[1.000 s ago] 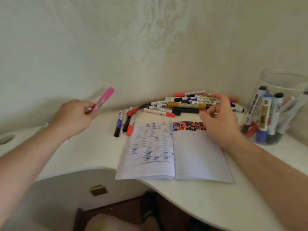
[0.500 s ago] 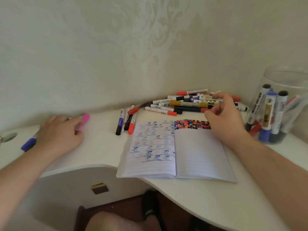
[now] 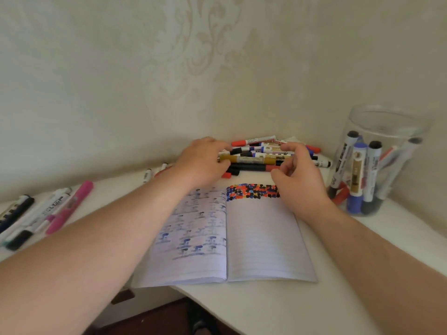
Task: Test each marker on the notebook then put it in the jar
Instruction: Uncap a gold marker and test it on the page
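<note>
An open lined notebook [image 3: 262,240] lies on the white desk, with a band of coloured dots at the top of its right page. Behind it is a pile of markers [image 3: 263,149]. A gold marker [image 3: 250,160] lies across the front of the pile. My left hand [image 3: 202,164] rests on the pile's left side, fingers curled on the gold marker's left end. My right hand [image 3: 298,176] is at the pile's right side, with thumb and index finger spread around the marker ends. A clear jar [image 3: 389,117] at the right holds several markers [image 3: 358,180].
A pink marker [image 3: 71,205] and several other pens [image 3: 29,217] lie at the desk's left end. A few markers [image 3: 148,174] show behind my left forearm. The wall corner is close behind the pile. The curved desk edge [image 3: 242,313] runs in front of the notebook.
My left hand let go of the pink marker at the desk's left end and moved right onto the pile. My right hand stayed at the pile's right end.
</note>
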`<state>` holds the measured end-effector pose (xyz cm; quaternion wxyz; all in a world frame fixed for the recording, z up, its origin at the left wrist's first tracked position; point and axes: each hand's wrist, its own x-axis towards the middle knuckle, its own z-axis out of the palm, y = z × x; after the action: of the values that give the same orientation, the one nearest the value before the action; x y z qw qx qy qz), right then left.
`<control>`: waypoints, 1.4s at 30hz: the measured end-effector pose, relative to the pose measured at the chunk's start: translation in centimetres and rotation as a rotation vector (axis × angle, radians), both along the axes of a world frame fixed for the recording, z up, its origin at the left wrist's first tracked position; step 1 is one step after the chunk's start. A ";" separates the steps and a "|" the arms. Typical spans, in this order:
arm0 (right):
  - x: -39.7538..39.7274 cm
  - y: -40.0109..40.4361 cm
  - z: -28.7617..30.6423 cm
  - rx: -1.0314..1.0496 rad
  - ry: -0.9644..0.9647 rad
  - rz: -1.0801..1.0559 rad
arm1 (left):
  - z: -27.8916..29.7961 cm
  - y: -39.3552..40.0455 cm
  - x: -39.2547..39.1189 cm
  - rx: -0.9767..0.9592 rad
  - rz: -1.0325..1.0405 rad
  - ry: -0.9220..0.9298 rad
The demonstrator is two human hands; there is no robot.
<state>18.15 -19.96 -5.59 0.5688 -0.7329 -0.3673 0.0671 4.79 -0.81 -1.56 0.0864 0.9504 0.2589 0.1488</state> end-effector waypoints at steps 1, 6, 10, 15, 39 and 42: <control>0.1 0.0 -0.1 0.007 0.002 -0.001 | -0.3 -0.3 1.3 0.012 -0.019 0.008; 0.5 0.3 -0.7 0.019 -0.004 -0.022 | -2.2 0.4 3.8 0.046 -0.017 0.033; 0.5 0.2 -0.4 0.016 -0.010 -0.011 | -2.0 -0.1 3.3 0.069 -0.056 -0.079; -0.2 0.1 0.5 0.074 0.033 0.089 | -0.9 -4.0 1.2 -0.164 -0.289 -0.186; 1.2 -1.5 2.2 0.177 0.471 0.246 | -3.0 -5.1 -1.4 -0.132 -0.276 0.048; 0.9 -1.6 1.9 -0.007 0.357 0.236 | -3.7 -4.9 -1.4 -0.098 -0.287 0.105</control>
<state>19.07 -21.57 -3.72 0.6103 -0.6633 -0.3438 0.2633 3.38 -5.69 -5.24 0.1394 0.9788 0.1314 0.0721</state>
